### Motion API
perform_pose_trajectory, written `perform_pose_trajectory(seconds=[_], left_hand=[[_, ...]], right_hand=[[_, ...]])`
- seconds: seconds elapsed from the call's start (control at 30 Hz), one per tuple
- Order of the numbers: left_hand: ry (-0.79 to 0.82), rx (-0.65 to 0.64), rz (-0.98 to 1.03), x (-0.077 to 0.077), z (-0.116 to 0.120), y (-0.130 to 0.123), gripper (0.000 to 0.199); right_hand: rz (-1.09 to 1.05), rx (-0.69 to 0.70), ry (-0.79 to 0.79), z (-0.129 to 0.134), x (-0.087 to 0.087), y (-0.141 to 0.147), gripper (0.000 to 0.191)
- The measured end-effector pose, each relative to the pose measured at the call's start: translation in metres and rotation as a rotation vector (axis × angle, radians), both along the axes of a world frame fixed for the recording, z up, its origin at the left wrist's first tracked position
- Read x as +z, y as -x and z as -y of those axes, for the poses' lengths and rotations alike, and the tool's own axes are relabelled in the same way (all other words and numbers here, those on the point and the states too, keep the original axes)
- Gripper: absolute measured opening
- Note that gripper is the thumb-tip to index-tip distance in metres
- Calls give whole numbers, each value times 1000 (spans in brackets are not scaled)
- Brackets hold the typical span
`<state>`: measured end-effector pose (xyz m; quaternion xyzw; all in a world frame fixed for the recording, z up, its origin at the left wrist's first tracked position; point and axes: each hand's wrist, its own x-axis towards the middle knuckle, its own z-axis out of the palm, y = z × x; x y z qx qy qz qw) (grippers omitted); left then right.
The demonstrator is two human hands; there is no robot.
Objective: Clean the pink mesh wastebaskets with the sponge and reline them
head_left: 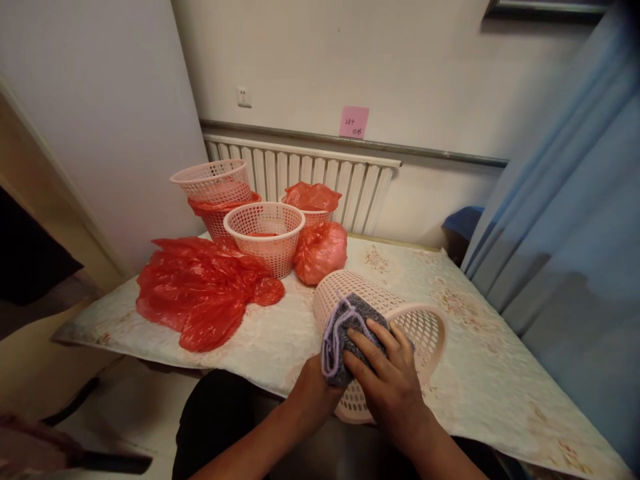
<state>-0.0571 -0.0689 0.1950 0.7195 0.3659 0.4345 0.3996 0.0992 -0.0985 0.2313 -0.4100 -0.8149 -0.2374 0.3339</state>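
A pale pink plastic mesh basket [345,285] lies on its side at the near edge of the table, its mouth facing right. A folded dark grey cloth with light purple edging [336,337] rests against the basket's near side. My right hand [393,373] grips the cloth from above, fingers over its folds. Close by on the left, my left hand [317,388] is at the lower edge of the cloth and beside the basket. The cloth hides its fingers, so their grip does not show.
Red plastic bags [200,287] lie at the table's left. Behind them stand an upright mesh basket [265,220], stacked baskets [213,175] and a red-lined basket [313,199]. A filled red bag [321,252] sits beside these. A radiator [360,193] and a blue curtain [565,233] border the table.
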Motion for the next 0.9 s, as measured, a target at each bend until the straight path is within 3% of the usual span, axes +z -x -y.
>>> perform_pose_trajectory(seconds=[0.2,0.43,0.7,0.9], left_hand=[[-49,33,-199,-10,-1,-3,10],[-20,6,-213,-19,0,4,22],[-64,-41,-230,-39,4,15,24],[-48,-64,-210,-43,4,17,25]], right_hand=[[-100,-68,-72,-16,14,-19,23],[-222,-228,-69,-39,19,-63,31],[-579,-390,136,-58,-17,-104,33],[-848,-557,279,-65,-41,-119,40]])
